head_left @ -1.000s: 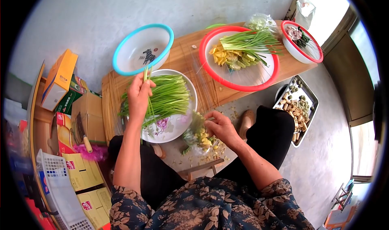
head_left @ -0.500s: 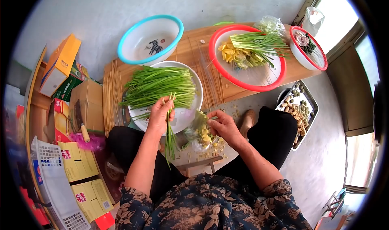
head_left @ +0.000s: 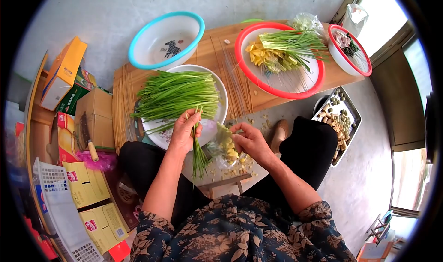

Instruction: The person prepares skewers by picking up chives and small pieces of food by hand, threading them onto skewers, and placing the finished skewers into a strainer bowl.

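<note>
My left hand (head_left: 185,132) is closed around a small bunch of garlic chives (head_left: 199,160), pale ends up and green leaves hanging down. Just behind it a large heap of garlic chives (head_left: 177,95) lies in a round white dish (head_left: 224,96). To the right, my right hand (head_left: 252,141) has thumb and fingers pinched together. Whatever it may hold is too small to make out. Beside those fingers is a clear plastic bag (head_left: 225,147) with yellowish-green scraps. Small trimmings lie scattered on the floor beneath.
On the wooden table (head_left: 214,45) stand a blue-rimmed basin (head_left: 201,26), a red-rimmed basin (head_left: 240,63) of vegetables and a smaller one (head_left: 368,61). Thin skewers (head_left: 122,105) lie there too. A metal tray (head_left: 355,132) is at right; a knife (head_left: 87,137) and boxes (head_left: 94,119) are at left.
My right hand has moved slightly left and up toward the bag. The left hand still grips the chives, shifted slightly. The whole view has tilted a little.
</note>
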The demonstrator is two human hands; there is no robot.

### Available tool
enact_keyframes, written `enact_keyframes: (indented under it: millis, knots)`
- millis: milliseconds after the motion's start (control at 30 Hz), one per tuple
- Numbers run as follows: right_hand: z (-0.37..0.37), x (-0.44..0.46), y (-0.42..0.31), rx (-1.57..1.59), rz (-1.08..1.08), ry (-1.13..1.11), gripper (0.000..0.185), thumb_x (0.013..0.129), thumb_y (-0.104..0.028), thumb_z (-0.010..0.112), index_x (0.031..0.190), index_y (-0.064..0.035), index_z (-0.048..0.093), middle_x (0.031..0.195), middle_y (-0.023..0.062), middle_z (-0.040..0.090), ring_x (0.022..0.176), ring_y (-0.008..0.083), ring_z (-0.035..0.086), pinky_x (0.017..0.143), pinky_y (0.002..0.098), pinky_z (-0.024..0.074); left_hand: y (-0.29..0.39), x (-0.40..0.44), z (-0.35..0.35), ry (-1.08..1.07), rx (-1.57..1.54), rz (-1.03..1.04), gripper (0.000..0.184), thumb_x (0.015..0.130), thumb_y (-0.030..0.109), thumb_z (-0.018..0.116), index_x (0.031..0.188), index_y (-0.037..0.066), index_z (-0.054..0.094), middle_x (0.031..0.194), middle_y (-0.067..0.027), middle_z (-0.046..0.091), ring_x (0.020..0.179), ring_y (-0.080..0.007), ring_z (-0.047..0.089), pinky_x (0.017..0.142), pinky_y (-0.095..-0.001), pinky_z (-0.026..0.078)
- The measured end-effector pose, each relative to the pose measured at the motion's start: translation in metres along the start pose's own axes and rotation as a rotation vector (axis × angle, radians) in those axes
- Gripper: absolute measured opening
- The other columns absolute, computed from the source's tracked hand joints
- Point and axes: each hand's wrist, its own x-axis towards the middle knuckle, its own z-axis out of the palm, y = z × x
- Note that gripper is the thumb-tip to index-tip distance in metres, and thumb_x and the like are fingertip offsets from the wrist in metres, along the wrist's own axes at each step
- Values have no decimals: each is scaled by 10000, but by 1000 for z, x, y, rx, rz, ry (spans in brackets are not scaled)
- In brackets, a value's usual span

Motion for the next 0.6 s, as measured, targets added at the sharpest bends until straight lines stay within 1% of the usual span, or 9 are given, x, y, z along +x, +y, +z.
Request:
enact_keyframes:
  millis: [33,100,600]
  knots:
    - [0,0,-1,0,2,1,124,928,-115,532,1037,-55,530,587,-24,491,509,40,402,467,205,274,0,0,0,0,-1,-2,163,896,204,639,1003,85,612,787,23,537,550,-94,506,454,-217,372]
    - [0,1,-2,-5,11,13,137,912,-103,561,1028,-34,534,568,2,523,512,63,449,482,227,325,-1,0,1,-7,-2,-6,160,889,199,647,997,84,617,786,28,539,555,-93,508,460,-218,377]
    - [0,4,4,1,5,2,136,912,-91,555,1025,-20,529,561,0,516,499,64,454,474,224,324,2,-3,4,-22,18,0,176,878,200,657,995,72,624,752,33,534,555,-88,502,468,-216,369]
